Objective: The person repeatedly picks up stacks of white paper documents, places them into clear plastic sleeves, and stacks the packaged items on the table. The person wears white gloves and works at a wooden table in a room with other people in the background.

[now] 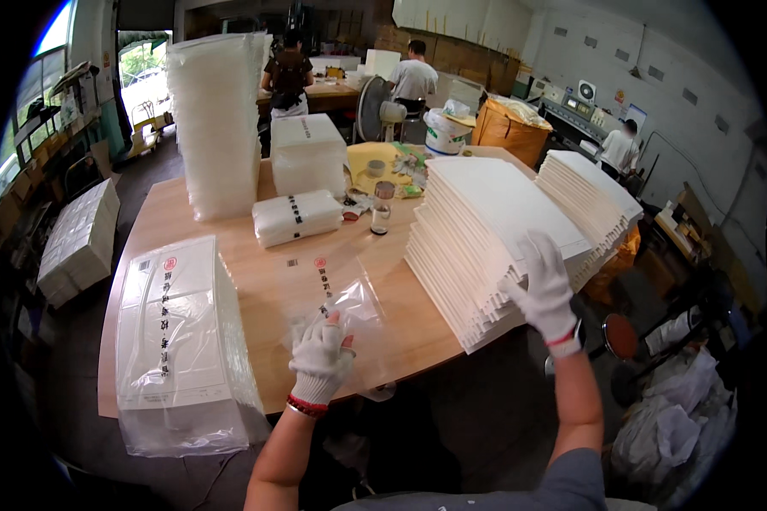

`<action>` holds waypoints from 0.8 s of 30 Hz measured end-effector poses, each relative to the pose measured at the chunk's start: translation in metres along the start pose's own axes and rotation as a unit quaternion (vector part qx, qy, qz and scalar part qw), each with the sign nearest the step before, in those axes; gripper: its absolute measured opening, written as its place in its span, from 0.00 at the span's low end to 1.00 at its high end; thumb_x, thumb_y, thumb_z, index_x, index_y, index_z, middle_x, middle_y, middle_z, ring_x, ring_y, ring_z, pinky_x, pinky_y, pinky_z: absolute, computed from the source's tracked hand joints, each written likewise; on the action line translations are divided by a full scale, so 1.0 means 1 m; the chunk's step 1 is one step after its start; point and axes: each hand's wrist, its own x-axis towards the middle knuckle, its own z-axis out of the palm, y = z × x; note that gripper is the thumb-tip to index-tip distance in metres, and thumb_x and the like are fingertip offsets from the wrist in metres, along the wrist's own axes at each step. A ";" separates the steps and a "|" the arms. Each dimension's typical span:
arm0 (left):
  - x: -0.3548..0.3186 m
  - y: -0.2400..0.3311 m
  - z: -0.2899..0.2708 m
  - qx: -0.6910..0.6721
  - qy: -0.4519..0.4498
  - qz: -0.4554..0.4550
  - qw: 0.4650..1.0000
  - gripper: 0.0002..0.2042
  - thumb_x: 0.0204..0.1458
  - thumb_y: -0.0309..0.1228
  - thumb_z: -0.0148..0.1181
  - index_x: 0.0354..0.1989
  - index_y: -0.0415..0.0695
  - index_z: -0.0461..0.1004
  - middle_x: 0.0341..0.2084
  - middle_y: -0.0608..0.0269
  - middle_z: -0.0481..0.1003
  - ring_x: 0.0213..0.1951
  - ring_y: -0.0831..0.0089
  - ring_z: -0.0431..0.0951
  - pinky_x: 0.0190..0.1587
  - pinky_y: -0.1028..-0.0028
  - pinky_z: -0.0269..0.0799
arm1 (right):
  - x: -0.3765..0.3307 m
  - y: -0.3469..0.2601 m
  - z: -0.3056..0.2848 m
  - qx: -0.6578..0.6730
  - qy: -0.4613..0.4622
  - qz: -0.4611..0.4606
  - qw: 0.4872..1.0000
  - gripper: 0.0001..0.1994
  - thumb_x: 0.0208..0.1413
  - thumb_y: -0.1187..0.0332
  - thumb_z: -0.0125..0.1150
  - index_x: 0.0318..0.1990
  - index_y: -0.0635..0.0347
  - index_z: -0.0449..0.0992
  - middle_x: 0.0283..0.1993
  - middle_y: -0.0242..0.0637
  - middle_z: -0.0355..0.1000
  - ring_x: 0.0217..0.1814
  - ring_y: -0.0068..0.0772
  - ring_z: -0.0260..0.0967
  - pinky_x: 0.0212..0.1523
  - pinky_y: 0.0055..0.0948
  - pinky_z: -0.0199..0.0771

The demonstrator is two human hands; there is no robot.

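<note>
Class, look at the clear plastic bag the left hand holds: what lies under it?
Under the clear bag the wooden table shows through the film. The gloved left hand covers the bag's near edge, so the table beneath the glove is hidden.

We had one view only, a wide fisheye camera worn on the head, looking forward and down over the table (264, 294) from close above; the forearms entered from the lower edge, and straight edges bent near the rim.

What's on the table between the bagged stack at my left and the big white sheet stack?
In the head view: the left hand holding a clear plastic bag on bare wooden table.
</note>
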 end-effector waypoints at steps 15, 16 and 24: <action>0.045 0.133 -0.021 -0.858 -0.351 -0.311 0.211 0.20 0.57 0.34 0.48 0.55 0.37 0.59 0.49 0.56 0.68 0.48 0.65 0.71 0.54 0.66 0.65 | 0.009 -0.044 -0.068 0.057 -0.070 -0.246 0.965 0.03 0.46 0.66 0.55 0.29 0.51 0.73 0.23 0.32 0.66 0.22 0.33 0.65 0.20 0.32 0.65; 0.053 0.140 -0.024 -0.799 -0.367 -0.391 0.270 0.20 0.56 0.33 0.50 0.55 0.38 0.59 0.50 0.55 0.66 0.49 0.64 0.70 0.54 0.66 0.65 | 0.011 -0.052 -0.082 0.150 -0.116 -0.242 0.952 0.06 0.48 0.64 0.56 0.30 0.54 0.73 0.25 0.34 0.68 0.24 0.33 0.67 0.22 0.31 0.67; 0.041 0.137 -0.091 -0.545 -0.430 -0.252 0.675 0.30 0.45 0.27 0.55 0.59 0.36 0.54 0.48 0.54 0.67 0.51 0.68 0.67 0.55 0.69 0.60 | -0.107 0.025 -0.068 0.561 -0.138 0.450 0.681 0.15 0.60 0.62 0.46 0.38 0.66 0.74 0.39 0.39 0.73 0.41 0.28 0.71 0.46 0.31 0.71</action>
